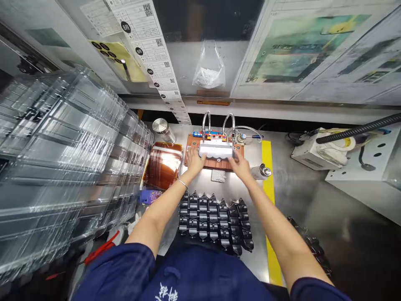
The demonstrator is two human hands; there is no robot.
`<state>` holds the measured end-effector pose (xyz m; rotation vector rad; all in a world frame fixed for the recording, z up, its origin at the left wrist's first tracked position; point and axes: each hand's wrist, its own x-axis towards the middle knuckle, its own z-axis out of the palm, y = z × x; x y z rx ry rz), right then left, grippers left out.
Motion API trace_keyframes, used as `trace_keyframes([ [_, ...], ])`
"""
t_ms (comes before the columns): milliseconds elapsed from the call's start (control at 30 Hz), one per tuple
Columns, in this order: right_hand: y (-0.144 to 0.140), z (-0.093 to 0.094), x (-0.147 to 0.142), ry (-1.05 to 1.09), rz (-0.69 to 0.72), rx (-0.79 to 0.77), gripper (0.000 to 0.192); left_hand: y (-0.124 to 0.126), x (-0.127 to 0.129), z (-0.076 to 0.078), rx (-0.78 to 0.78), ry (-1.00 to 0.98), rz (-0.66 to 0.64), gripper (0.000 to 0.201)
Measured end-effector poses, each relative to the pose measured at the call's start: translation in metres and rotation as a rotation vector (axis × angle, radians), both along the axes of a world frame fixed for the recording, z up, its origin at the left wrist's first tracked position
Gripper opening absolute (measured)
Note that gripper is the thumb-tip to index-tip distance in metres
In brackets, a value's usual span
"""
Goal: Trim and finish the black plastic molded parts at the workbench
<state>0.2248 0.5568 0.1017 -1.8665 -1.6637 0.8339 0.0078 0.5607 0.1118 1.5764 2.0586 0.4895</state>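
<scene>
Seating a pale, silvery rectangular part on a reddish-brown fixture plate at the far edge of a steel workbench. Left hand pressed against the part's left end, fingers curled over its edge; right hand gripping the right end likewise, both arms stretched forward. Judged as the placing or aligning step, with the part lying flat under two chrome gooseneck nozzles. Next move likely needing even pressure from both ends and fingers kept away from the nozzle tips.

Counted: one pale part, one fixture plate, two gooseneck nozzles. Near the body, one tray of black moulded pieces in about six columns; exact number not countable. One more dark tray at right, partly hidden. One tall stack of clear plastic trays at left, too many to count. One roll of amber tape, one metal-capped jar, one small bottle, one yellow floor-style stripe on the bench.
</scene>
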Motion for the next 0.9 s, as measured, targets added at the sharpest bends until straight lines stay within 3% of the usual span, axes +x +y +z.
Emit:
trace_keyframes([
  [100,-0.055,-0.001,-0.009,0.169,-0.045,-0.048,0.068,-0.039,-0.001,0.009,-0.051,-0.139,0.004,0.055],
  [167,-0.088,0.003,-0.005,0.259,-0.013,-0.051,0.069,-0.076,-0.006,0.012,0.013,-0.227,-0.017,0.057],
  [333,-0.138,0.025,0.002,0.231,0.162,0.001,0.043,-0.159,-0.021,0.027,0.495,-0.214,-0.267,0.031],
  [467,-0.163,0.051,-0.027,0.013,0.148,-0.118,0.031,-0.192,-0.023,0.047,0.827,-0.142,-0.435,0.033],
  [567,-0.195,0.076,-0.068,0.062,0.357,-0.174,0.025,-0.206,-0.026,0.059,0.861,-0.025,-0.525,0.032],
  [667,-0.226,0.1,-0.096,0.486,0.661,-0.225,0.034,-0.22,-0.037,0.072,0.877,0.066,-0.545,0.031],
  [767,-0.235,0.111,-0.097,0.857,0.709,-0.384,0.051,-0.231,-0.067,0.106,0.907,0.186,-0.509,0.039],
  [900,-0.219,0.1,-0.076,0.823,0.494,-0.432,0.056,-0.235,-0.138,0.19,0.973,0.424,-0.362,0.044],
])
